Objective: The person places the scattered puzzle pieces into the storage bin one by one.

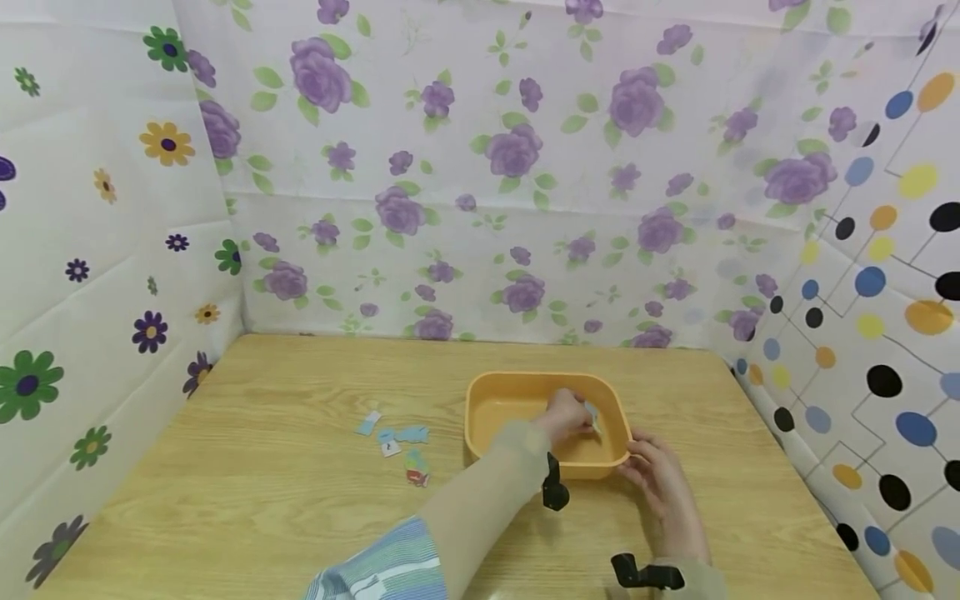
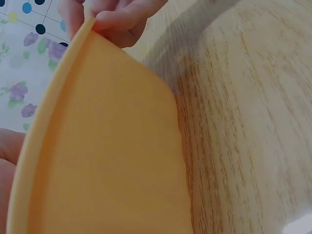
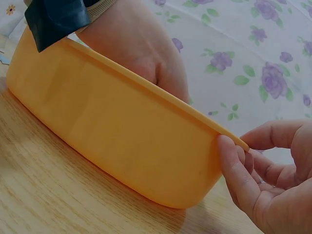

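An orange plastic bin stands on the wooden table. My left hand reaches down inside it, at its right part, with the fingers bent downward. Right beside those fingers is a small light-blue paper piece; whether they pinch it is hidden. In the left wrist view the bin's wall covers most of that hand. At the bin's right front corner my right hand pinches the rim between thumb and fingers, plain in the right wrist view, where the same hand shows at the right.
Left of the bin lie several small paper cutouts: a blue-and-white piece, a light-blue fish shape, a white card and a red-and-green piece. Patterned cloth walls enclose the table at the back and sides.
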A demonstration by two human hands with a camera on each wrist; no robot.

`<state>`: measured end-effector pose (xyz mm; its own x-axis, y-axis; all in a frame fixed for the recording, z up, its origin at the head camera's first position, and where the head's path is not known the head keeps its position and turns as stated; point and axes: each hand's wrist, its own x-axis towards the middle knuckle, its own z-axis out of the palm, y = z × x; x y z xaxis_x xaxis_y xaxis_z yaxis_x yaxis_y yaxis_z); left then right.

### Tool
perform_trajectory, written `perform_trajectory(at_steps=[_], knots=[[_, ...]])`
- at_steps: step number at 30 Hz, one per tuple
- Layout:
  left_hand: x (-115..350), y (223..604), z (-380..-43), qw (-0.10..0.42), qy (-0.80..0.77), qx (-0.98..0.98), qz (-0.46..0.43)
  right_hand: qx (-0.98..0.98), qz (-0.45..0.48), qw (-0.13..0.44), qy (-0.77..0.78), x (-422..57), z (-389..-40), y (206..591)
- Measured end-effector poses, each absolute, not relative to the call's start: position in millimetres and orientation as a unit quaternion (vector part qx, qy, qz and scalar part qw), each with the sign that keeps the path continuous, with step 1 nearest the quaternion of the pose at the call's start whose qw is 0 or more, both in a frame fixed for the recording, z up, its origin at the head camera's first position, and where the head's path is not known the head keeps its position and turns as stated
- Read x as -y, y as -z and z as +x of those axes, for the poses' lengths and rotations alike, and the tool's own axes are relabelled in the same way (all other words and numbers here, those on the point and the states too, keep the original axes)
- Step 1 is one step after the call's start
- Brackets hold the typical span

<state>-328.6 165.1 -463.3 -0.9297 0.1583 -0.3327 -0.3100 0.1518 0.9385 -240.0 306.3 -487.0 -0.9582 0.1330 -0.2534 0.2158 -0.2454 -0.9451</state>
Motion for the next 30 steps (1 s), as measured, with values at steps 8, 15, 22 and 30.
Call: perform_trajectory(at_steps=[8, 15, 22, 30], knots=[[-167, 464, -329, 0.171, -0.626, -0.760, -0.050, -0.615, 0.137, 0.022, 0.776, -304, -240, 485], [-169, 469, -339, 0.173, -0.599, -0.782, -0.029, -0.620, 0.143, 0.022, 0.771, -304, -239, 485], [-158, 453, -337, 0.221, -0.558, -0.800, 0.012, -0.619, 0.147, 0.026, 0.771, -304, -238, 485], [-122, 431, -328, 0.309, -0.553, -0.768, 0.092, -0.620, 0.144, 0.033, 0.771, -306, -239, 486]])
